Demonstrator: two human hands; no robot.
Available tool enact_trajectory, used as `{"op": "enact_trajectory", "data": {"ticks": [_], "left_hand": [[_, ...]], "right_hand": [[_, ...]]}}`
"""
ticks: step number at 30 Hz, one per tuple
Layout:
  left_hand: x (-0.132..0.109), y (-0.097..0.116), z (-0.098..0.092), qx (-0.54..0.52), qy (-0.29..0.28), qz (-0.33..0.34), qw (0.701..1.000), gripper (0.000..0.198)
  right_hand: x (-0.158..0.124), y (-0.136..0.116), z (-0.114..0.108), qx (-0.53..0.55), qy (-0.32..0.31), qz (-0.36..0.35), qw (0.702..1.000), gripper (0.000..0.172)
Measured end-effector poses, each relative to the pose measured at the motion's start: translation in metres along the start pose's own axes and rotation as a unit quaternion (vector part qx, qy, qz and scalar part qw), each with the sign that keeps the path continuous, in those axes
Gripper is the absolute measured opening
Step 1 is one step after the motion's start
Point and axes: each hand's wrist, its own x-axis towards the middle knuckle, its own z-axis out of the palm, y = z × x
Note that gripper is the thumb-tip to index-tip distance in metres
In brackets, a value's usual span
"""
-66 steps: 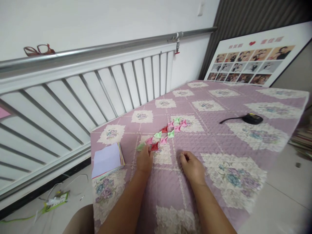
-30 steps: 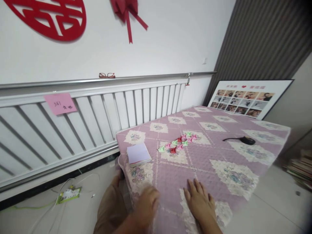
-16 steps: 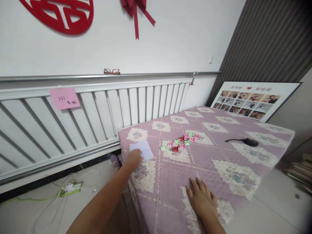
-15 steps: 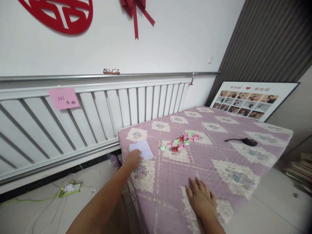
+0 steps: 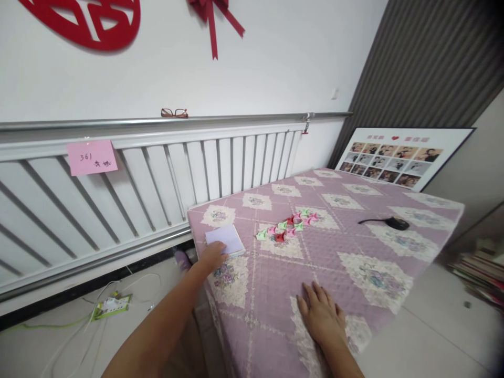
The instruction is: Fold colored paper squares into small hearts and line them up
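Note:
A stack of lavender square paper (image 5: 232,237) lies near the left corner of the patterned tablecloth. My left hand (image 5: 213,256) is at the stack's near-left edge, its fingers closed over the edge; the thumb is hard to make out. Flat on the cloth at the front rests my right hand (image 5: 323,317), palm down with fingers extended, holding nothing. Beyond the hands, in the middle of the cloth, several small folded paper pieces (image 5: 290,231) in green, pink and red stand in two slanting rows.
The table (image 5: 275,283) wears a purple cloth with cream floral diamonds. A black corded object (image 5: 397,223) lies on its right side. Behind is a white radiator (image 5: 232,163) with glasses (image 5: 174,113) on the pipe above. A photo board (image 5: 401,157) leans at the far right. A power strip (image 5: 112,306) lies on the floor.
The whole view has shifted slightly, so things sit a little further left and higher. Both hands keep their places on the paper stack and the cloth.

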Motion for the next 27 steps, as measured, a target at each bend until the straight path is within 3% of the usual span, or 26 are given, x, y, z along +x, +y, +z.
{"op": "enact_trajectory", "data": {"ticks": [11, 17, 20, 23, 27], "left_hand": [[0.001, 0.007, -0.016, 0.012, 0.004, 0.005, 1.000, 0.025], [-0.003, 0.022, -0.041, 0.041, 0.075, -0.005, 0.996, 0.030], [-0.016, 0.040, -0.048, 0.054, 0.112, 0.015, 0.992, 0.031], [-0.047, 0.070, -0.034, 0.056, 0.099, 0.070, 0.991, 0.027], [-0.107, 0.116, 0.010, 0.040, 0.044, 0.147, 0.987, 0.027]], "right_hand": [[0.000, -0.002, -0.001, 0.007, -0.009, 0.010, 1.000, 0.052], [-0.002, -0.001, -0.002, 0.008, -0.001, 0.007, 1.000, 0.050], [-0.002, 0.001, -0.002, 0.019, 0.002, 0.003, 1.000, 0.049], [-0.002, 0.003, -0.004, 0.047, 0.010, -0.003, 0.999, 0.048], [-0.009, 0.004, -0.008, 0.111, 0.027, -0.056, 0.992, 0.049]]}}
